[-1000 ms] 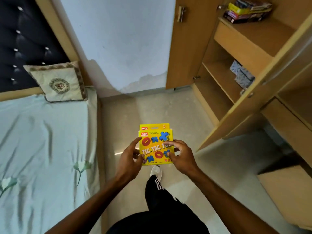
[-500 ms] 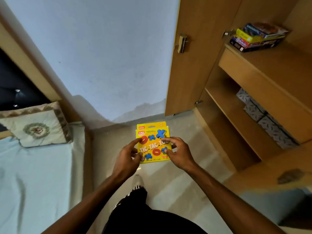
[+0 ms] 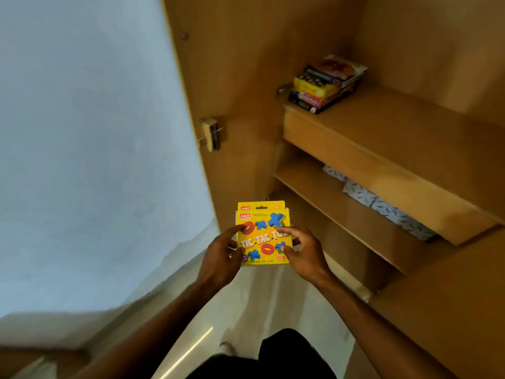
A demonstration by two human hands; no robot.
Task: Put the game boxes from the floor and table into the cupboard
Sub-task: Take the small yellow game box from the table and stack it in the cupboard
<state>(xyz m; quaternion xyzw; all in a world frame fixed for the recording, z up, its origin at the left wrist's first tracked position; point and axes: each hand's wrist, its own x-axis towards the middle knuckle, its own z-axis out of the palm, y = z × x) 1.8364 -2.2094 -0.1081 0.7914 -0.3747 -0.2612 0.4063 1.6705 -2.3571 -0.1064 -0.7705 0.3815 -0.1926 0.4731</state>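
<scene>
A yellow Tic Tac Toe game box (image 3: 262,236) is held flat in front of me, with what looks like a second identical box just behind it. My left hand (image 3: 222,255) grips its left edge and my right hand (image 3: 303,253) grips its right edge. The open wooden cupboard (image 3: 410,149) stands ahead and to the right. A stack of game boxes (image 3: 326,83) lies on its upper shelf, at the left end, well above my hands.
Patterned grey-white boxes (image 3: 382,206) sit on the lower shelf under the thick shelf front. The open cupboard door (image 3: 218,105) with a latch stands straight ahead. A pale wall (image 3: 90,146) fills the left; glossy floor (image 3: 246,310) lies below.
My view has swung up and right toward the cupboard; the bed and pillow have left the frame. The shelves now look much closer. Both hands still hold the yellow box.
</scene>
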